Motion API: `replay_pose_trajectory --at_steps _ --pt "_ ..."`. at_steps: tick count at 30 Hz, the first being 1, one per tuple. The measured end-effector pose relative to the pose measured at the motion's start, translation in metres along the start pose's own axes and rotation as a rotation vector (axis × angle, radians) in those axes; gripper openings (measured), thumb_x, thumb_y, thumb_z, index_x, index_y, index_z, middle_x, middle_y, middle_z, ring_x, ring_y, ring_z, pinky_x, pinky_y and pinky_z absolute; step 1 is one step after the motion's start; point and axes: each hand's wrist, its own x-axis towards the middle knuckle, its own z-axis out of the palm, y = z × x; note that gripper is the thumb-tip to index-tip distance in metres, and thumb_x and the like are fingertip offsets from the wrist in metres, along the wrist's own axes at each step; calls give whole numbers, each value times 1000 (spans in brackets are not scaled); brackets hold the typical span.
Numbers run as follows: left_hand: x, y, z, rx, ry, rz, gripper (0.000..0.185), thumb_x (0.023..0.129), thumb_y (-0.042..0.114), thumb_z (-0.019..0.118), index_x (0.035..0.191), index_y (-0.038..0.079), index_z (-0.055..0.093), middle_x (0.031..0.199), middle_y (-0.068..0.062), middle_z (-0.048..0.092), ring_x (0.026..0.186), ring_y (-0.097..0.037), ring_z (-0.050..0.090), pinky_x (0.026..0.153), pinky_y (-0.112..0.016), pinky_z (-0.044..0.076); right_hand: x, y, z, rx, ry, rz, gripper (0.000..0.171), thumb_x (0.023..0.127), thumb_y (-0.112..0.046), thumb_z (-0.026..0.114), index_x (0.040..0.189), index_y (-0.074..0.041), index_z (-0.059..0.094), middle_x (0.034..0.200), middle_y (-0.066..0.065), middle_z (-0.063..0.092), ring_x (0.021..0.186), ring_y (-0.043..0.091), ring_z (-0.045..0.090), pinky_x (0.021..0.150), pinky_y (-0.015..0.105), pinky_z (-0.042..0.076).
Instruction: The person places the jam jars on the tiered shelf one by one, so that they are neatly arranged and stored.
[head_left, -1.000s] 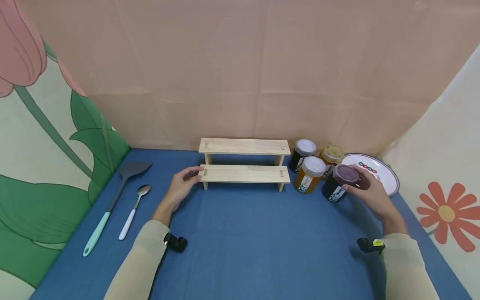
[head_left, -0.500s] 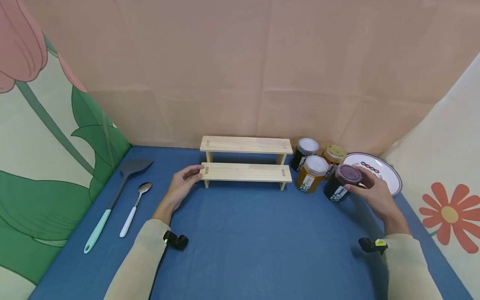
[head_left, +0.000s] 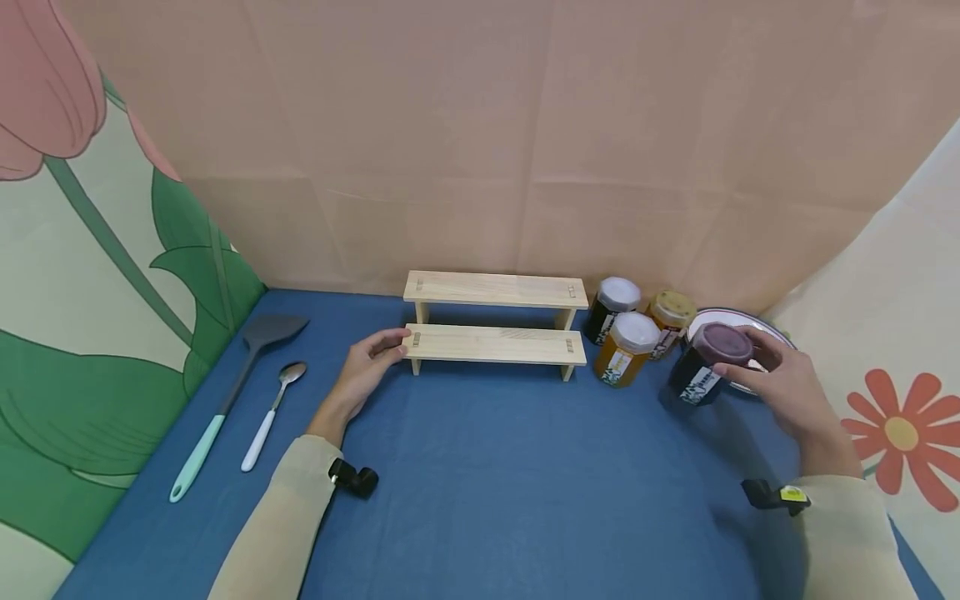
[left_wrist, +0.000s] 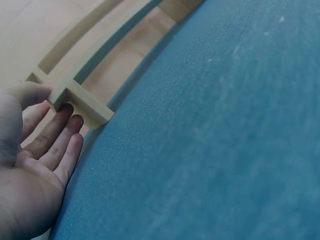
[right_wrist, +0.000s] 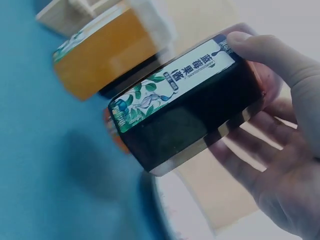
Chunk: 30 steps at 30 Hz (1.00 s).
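My right hand (head_left: 798, 396) grips a dark jam jar (head_left: 693, 379) with a purple lid near its top, thumb on one side and fingers on the other. The jar is tilted and held just off the blue cloth; its label faces the camera in the right wrist view. At the left end of a two-step wooden rack (head_left: 495, 343), my left hand (head_left: 356, 383) pinches the lower board, thumb at its upper edge and fingers underneath. Left of the held jar stand an amber jar (head_left: 618, 367) with a white lid, a dark jar (head_left: 600, 321), and a yellow-lidded jar (head_left: 667, 321).
A white oval plate (head_left: 712, 317) lies behind the right hand, partly hidden by it and the jar. On the left rest a grey turner (head_left: 258, 342) with a mint handle and a spoon (head_left: 258, 437) with a white handle. A brown backdrop (head_left: 480, 150) rises behind the rack.
My right hand has lifted the jam jar slightly and moved it right, away from the other jars, covering more of the plate. The left hand keeps its hold on the rack.
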Motion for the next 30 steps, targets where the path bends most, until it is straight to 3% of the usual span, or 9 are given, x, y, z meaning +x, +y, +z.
replay_pose_trajectory --at_steps 8,14,18,25,30 --pt "-1 0 -2 -3 12 7 37 103 26 65 139 16 63 146 -9 58 128 -26 54 114 -45 45 -3 -51 -26 -11 42 -45 68 94 -24 77 155 -23 47 121 -26 54 113 -3 49 78 4 48" --pt "-1 -1 0 -6 4 9 37 104 26 64 139 16 63 144 -10 58 128 -26 54 114 -45 45 1 -91 -24 47 38 -65 69 96 -21 74 158 -24 43 125 -24 55 117 -2 49 81 2 49" --pt "-2 1 2 -12 0 10 36 104 26 64 139 17 63 142 -11 58 127 -26 54 113 -47 45 12 -117 -12 115 5 -102 69 95 -17 75 157 -22 45 129 -19 58 120 1 52 84 3 49" --pt "-1 2 3 -7 -2 23 38 104 26 65 140 16 63 144 -11 58 128 -26 54 115 -47 44 34 -158 22 341 -114 -137 70 92 -10 78 154 -22 48 137 -8 59 129 12 50 90 8 50" --pt "0 1 2 0 -2 14 38 104 27 65 140 16 63 145 -9 58 129 -25 54 115 -45 44 50 -181 51 341 -183 -235 65 92 -10 77 151 -21 51 138 -4 59 129 14 53 94 12 51"
